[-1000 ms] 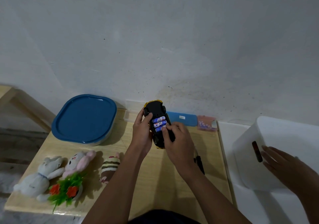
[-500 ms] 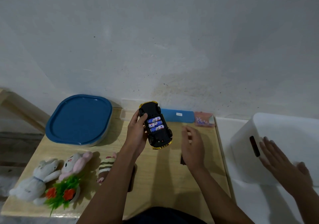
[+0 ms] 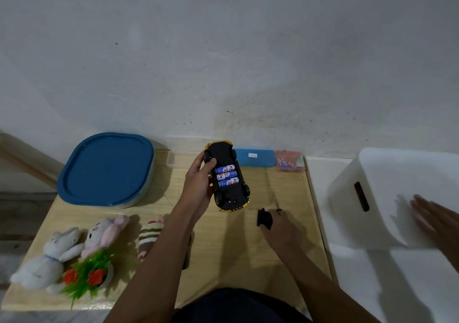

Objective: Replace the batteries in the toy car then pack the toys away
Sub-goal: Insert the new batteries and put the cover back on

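**Op:** Grips, quick?

**Ann:** Your left hand (image 3: 198, 186) is wrapped round the toy car (image 3: 228, 181), held belly-up off the table (image 3: 223, 250), far of centre. Three blue batteries (image 3: 226, 174) sit in the open bay. Your right hand (image 3: 279, 227) is down on the table, near right of the car, fingers closed on the black battery cover (image 3: 264, 219). Can't tell if it's lifted.

**Op:** So next is the cover?

**Ann:** Looks like it. Keep the car level so the cells stay seated, bring the cover in flat, match the tabs first, then press. The thin tool (image 3: 276, 202) just beyond your right hand is probably the screwdriver, so don't knock it off.

**Op:** What's around?

**Ann:** White bin (image 3: 387, 198) right of the table, a second person's hand (image 3: 437, 219) flat on it. Blue-lidded container (image 3: 106, 168) far left, blue case (image 3: 254, 157) and pink box (image 3: 288, 161) along the far edge. White bear (image 3: 47, 260), pink rabbit (image 3: 104, 233), striped plush (image 3: 149, 235) and plastic plant (image 3: 87, 275) near left. Your left forearm crosses beside the striped plush, so watch it when packing.
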### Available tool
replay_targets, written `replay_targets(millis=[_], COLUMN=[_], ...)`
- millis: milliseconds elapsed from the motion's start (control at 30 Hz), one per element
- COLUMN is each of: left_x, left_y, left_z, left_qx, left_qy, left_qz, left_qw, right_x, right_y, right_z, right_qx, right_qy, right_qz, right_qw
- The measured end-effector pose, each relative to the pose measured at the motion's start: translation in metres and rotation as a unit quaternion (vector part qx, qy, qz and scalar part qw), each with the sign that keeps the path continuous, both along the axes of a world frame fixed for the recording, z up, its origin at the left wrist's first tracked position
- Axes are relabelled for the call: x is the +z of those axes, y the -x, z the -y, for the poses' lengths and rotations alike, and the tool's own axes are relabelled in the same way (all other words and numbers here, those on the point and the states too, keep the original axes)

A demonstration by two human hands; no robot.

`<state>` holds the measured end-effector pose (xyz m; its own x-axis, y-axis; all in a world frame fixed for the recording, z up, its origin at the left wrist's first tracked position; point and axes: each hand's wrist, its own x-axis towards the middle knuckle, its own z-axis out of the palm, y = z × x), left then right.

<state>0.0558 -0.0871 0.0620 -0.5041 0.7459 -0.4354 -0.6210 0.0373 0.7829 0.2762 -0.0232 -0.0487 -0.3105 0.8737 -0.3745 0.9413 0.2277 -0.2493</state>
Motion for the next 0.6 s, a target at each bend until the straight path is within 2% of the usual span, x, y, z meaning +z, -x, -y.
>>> replay_targets(millis=[600], left_x=[-0.004], left_y=[-0.003], left_z=[0.004], left_qx=[-0.003], left_qy=[0.010], left_qz=[-0.006], left_qw=[1.000], right_x=[-0.011], right_y=[-0.002], right_z=[0.005], right_qx=[-0.022], right_qy=[-0.002], right_qz=[-0.022], right_qw=[1.000])
